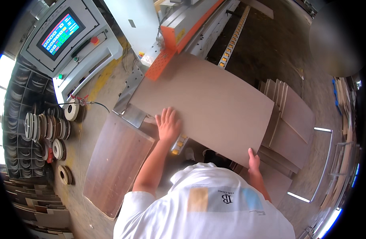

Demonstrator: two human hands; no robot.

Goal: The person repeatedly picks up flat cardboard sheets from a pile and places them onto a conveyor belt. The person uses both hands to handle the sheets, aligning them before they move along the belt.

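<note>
several round reels (pixel 51 127) stand at the left, beside a dark wire rack (pixel 15 119) on a concrete floor (pixel 91 131); a grey console (pixel 35 51) with a lit screen rises near them. stacked boards (pixel 296 115) lie at the right, and a wood-grained board (pixel 115 159) is left of the person. one large grey-brown panel (pixel 211 99) lies flat ahead of the person, its far left part under a machine's orange guard (pixel 156 71). the left hand (pixel 168 125) lies palm down at the panel's near edge, its grip spread, fingers pointing away. the right hand (pixel 253 161) is at the near right corner, its grip pinching the panel's edge, thumb upward, other fingers mostly hidden.
</note>
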